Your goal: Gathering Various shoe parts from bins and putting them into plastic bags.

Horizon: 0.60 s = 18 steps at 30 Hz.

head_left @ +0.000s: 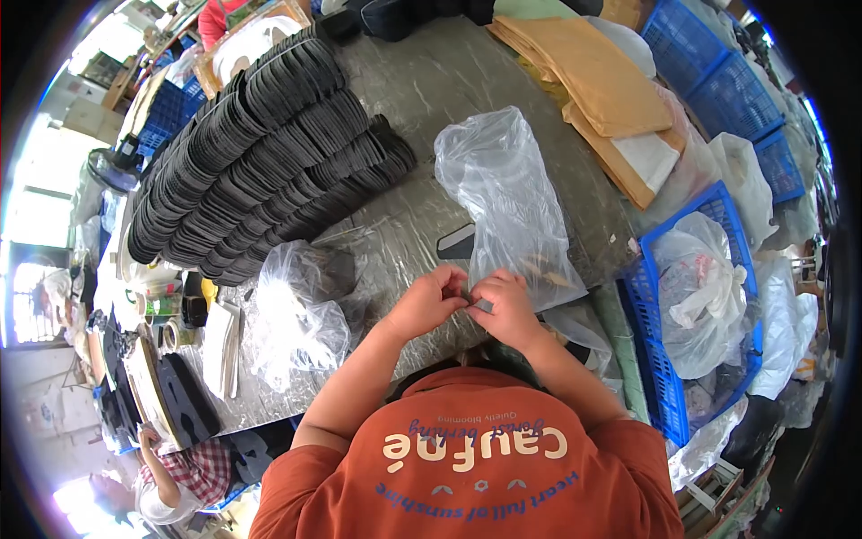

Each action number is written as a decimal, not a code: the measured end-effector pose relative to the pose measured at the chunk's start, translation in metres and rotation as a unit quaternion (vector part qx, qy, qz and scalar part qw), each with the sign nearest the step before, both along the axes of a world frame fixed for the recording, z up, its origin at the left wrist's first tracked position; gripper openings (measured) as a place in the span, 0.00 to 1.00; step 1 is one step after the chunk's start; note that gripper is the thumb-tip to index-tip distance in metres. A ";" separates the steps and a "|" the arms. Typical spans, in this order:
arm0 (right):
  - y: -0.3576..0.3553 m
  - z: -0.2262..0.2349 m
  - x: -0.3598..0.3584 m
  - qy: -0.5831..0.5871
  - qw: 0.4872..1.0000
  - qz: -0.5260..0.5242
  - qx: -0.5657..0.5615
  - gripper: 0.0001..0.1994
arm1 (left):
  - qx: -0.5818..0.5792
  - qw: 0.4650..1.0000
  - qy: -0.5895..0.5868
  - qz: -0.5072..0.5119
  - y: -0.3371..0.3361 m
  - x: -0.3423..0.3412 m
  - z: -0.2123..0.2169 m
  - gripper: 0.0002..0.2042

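My left hand (431, 298) and my right hand (505, 305) meet close to my body over the table, fingertips pinched together. Whatever lies between the fingertips is small and dark, and I cannot make out what it is. Just beyond the hands lies a flat dark piece with a pale edge (455, 241), partly under a clear plastic bag (507, 189). That bag stretches away from my right hand, with a few small tan bits showing in its near end. Left of my left forearm sits another crumpled clear bag (301, 310) with something dark inside.
Long rows of stacked black pieces (260, 144) cover the table's left side. Brown paper (593, 81) lies at the far right. A blue crate (639, 305) holding plastic bags stands at my right. At lower left is another person in a checked garment (202, 472).
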State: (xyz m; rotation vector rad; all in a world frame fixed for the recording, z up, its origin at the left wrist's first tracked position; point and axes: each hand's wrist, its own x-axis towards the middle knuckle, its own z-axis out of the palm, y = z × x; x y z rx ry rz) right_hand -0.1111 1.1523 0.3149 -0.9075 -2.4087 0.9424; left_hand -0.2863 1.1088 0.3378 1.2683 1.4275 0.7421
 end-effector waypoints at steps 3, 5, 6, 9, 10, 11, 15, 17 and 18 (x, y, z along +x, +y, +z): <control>-0.001 -0.003 0.003 0.057 0.995 -0.050 -0.069 0.08 | -0.027 0.998 -0.050 0.020 -0.002 0.002 -0.011 0.09; 0.001 0.002 0.006 0.026 0.997 -0.037 -0.059 0.08 | -0.055 0.996 -0.074 0.012 -0.005 0.003 -0.021 0.09; 0.001 0.003 0.007 0.025 0.997 -0.037 -0.058 0.08 | -0.062 0.994 -0.087 0.019 -0.008 0.005 -0.027 0.09; 0.004 0.010 0.008 0.022 0.999 -0.012 -0.036 0.08 | -0.072 0.985 -0.148 0.053 -0.016 0.011 -0.046 0.09; 0.005 0.016 0.008 0.033 0.999 -0.038 0.019 0.07 | -0.075 0.975 -0.195 0.078 -0.019 0.011 -0.053 0.08; 0.006 0.020 0.009 0.044 0.994 -0.064 0.074 0.07 | -0.075 0.975 -0.196 0.079 -0.020 0.011 -0.053 0.08; 0.003 0.025 0.010 0.053 0.988 -0.085 0.117 0.05 | -0.044 0.983 -0.149 0.096 -0.024 0.014 -0.043 0.07; -0.003 0.029 0.004 0.072 0.963 -0.046 -0.255 0.05 | -0.019 0.988 -0.101 0.116 -0.024 0.015 -0.039 0.07; -0.005 0.026 -0.001 0.071 0.963 -0.046 -0.255 0.05 | 0.078 0.992 -0.001 0.100 -0.025 0.013 -0.038 0.06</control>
